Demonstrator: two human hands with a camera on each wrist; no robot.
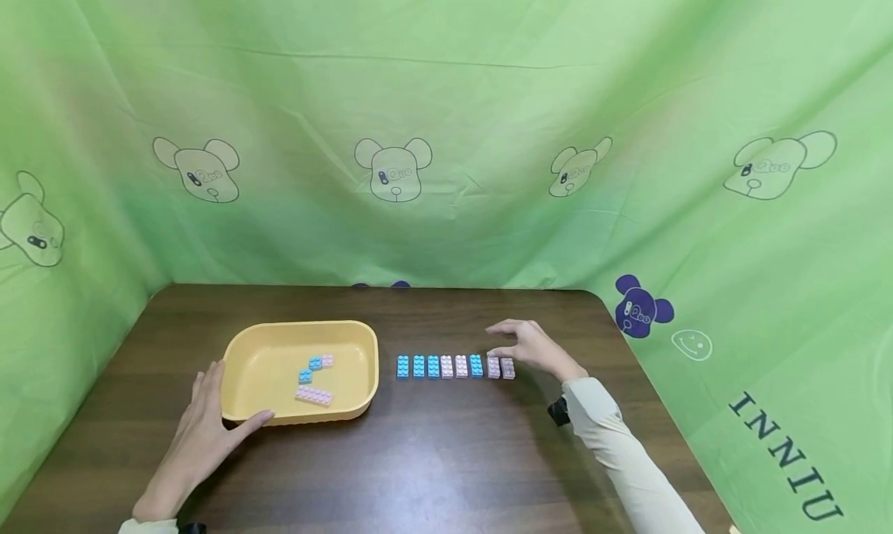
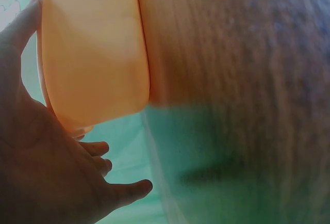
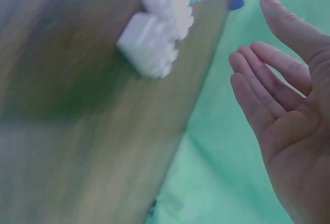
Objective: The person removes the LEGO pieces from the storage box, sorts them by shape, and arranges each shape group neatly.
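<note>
My left hand rests against the left front corner of a yellow plastic tub, thumb and fingers spread about the corner. In the left wrist view the tub's outer wall stands beside that hand. My right hand, holding nothing, hovers over the right end of a row of toy building bricks. Nearest to it are two pale purple bricks. Leftward come a blue brick, two pink bricks and three blue bricks. The right wrist view shows that hand apart from the bricks, fingers nearly straight.
Inside the tub lie a long pink brick, two small blue bricks and a small pink brick. Everything stands on a dark wooden table. Green printed cloth hangs behind it and along both sides.
</note>
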